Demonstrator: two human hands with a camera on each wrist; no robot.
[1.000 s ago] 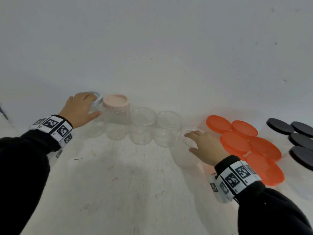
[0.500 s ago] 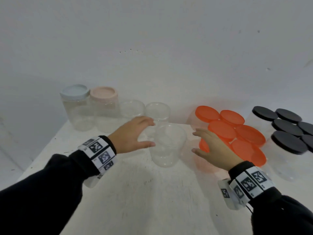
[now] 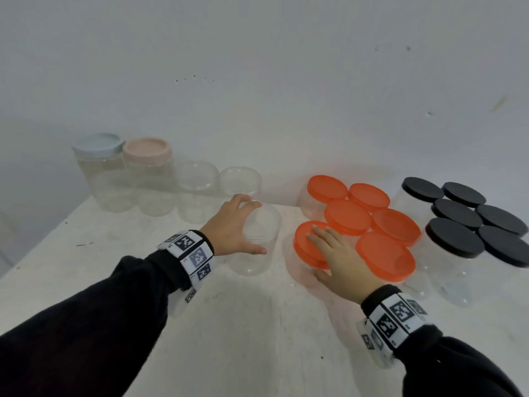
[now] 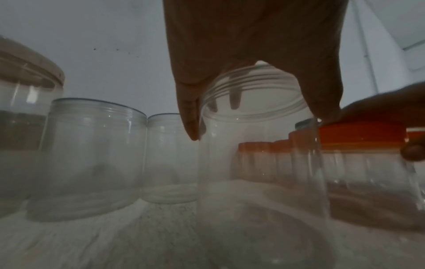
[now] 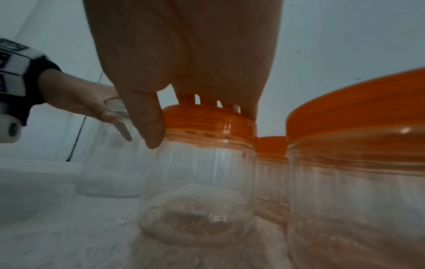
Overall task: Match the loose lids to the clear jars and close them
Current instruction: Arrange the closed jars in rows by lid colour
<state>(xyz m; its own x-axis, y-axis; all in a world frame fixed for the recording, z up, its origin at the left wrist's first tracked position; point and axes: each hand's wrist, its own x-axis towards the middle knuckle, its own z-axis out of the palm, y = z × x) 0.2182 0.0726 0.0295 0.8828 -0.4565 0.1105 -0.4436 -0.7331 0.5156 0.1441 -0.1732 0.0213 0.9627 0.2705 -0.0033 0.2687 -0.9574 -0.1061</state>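
A person in black sleeves reaches both hands over a scuffed white table (image 3: 243, 325) set against a pale wall. The left hand (image 3: 229, 229) curls round the rim of an open clear jar (image 3: 257, 245), thumb on the near side and fingers over the far edge; the left wrist view shows the thumb and fingers hooked on the threaded neck of this lidless jar (image 4: 260, 145), which stands upright on the table. Just to the right of it, the right hand (image 3: 340, 259) lies on top of an orange lid (image 3: 306, 245), fingers spread across the lid's top and thumb down along its near edge; in the right wrist view the lid (image 5: 207, 118) sits on a clear jar (image 5: 200, 182) with the thumb pressed against its side, so the hand grips the lid. Beyond and to the right of the right hand stand five more orange-lidded jars (image 3: 383, 256) packed close together, and further right a cluster of black-lidded jars (image 3: 455, 239). Beyond the left hand, along the wall, stand two open clear jars (image 3: 197, 193), and left of those a jar with a pink lid (image 3: 147, 150) and a jar with a pale blue lid (image 3: 97, 144).
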